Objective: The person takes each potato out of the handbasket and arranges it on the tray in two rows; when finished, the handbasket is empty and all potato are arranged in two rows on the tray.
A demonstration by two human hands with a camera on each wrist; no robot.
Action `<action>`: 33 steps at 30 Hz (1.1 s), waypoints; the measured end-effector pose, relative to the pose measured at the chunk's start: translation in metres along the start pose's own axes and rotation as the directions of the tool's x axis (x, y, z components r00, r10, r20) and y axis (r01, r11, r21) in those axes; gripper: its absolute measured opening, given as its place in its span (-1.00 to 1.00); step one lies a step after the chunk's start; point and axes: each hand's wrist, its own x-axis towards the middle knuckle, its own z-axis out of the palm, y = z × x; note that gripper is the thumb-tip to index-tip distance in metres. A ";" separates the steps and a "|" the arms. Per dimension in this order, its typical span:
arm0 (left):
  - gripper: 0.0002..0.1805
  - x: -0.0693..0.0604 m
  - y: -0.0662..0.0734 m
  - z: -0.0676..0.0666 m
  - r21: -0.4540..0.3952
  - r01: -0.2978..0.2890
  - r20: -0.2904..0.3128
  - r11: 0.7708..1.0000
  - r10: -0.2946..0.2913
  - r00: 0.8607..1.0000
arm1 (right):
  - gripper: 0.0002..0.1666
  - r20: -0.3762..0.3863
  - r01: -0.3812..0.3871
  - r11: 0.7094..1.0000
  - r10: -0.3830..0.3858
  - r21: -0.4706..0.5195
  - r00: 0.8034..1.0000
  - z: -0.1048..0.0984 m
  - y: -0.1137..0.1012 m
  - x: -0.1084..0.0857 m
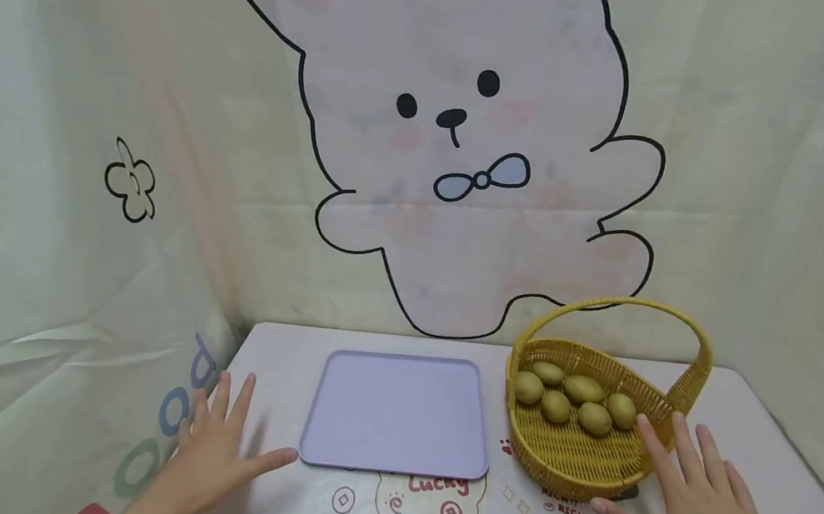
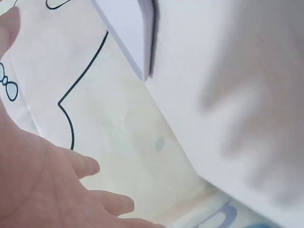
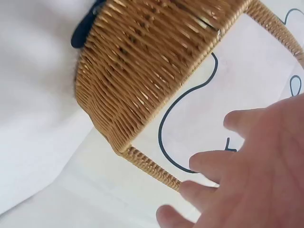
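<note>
Left hand (image 1: 214, 447) spread wide, gripping nothing beside the pale-lilac, rectangular, plastic-looking tray (image 1: 399, 415); six olive-green oval fruits (image 1: 583, 390) sit in the yellow woven basket (image 1: 572, 458), seemingly all yet to be handled; right hand (image 1: 706, 506) hovers nearby, fingers apart, holding nothing.

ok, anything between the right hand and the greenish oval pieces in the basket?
From the side, yes: the basket's woven wall stands between the right hand and the greenish oval pieces. From above, the basket is open; only its handle arches over.
</note>
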 end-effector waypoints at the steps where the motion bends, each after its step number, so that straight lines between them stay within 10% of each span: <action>1: 0.52 0.004 0.002 0.002 -0.028 0.007 0.023 1.000 -0.006 1.000 | 0.57 -0.019 0.022 1.000 -0.022 0.004 1.000 -0.002 0.001 0.002; 6: 0.47 0.028 0.011 0.009 -0.199 0.018 0.089 0.980 0.000 0.996 | 0.47 -0.057 0.113 0.994 -0.113 0.005 0.992 -0.019 0.005 0.020; 11: 0.02 0.057 0.015 0.022 -0.365 0.074 0.068 0.928 -0.052 0.996 | 0.28 -0.017 0.170 0.985 -0.169 0.043 0.985 -0.039 0.005 0.049; 20: -0.57 0.085 0.013 0.039 -0.629 0.244 0.256 0.738 -0.099 0.961 | -0.18 0.064 0.245 0.963 -0.253 0.109 0.965 -0.052 0.007 0.099; 33: -0.53 0.094 0.005 0.046 -0.674 0.287 0.317 0.681 -0.085 0.945 | -0.56 0.291 0.158 0.969 -0.209 0.192 0.934 -0.035 0.018 0.146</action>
